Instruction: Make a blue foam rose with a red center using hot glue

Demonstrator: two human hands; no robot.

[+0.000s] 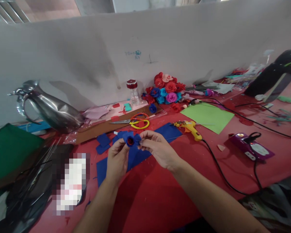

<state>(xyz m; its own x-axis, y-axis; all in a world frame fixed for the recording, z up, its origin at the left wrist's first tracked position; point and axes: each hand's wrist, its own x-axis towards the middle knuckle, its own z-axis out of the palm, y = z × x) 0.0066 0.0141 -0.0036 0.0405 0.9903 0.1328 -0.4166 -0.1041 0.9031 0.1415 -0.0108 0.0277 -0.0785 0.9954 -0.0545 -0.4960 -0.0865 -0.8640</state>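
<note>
Between my hands is a small blue flower (130,141) with a dark red centre, facing me. My left hand (117,158) is closed around its left side. On the flower's right side, my right hand (155,145) pinches a blue petal (137,139) between thumb and fingers. Beneath the hands lies a blue sheet (168,132), with several cut blue pieces (103,142) to the left. Just beyond the hands rest scissors (139,123) with yellow and orange handles. A yellow glue gun (190,127) lies to the right of my right hand.
A bunch of flowers (168,89) and a red-lidded glass jar (134,94) stand by the wall. At left are a metal jug (50,108) and a blurred-out pale object (71,184). A green sheet (208,115), a purple power box (252,148) and black cords (220,176) occupy the right.
</note>
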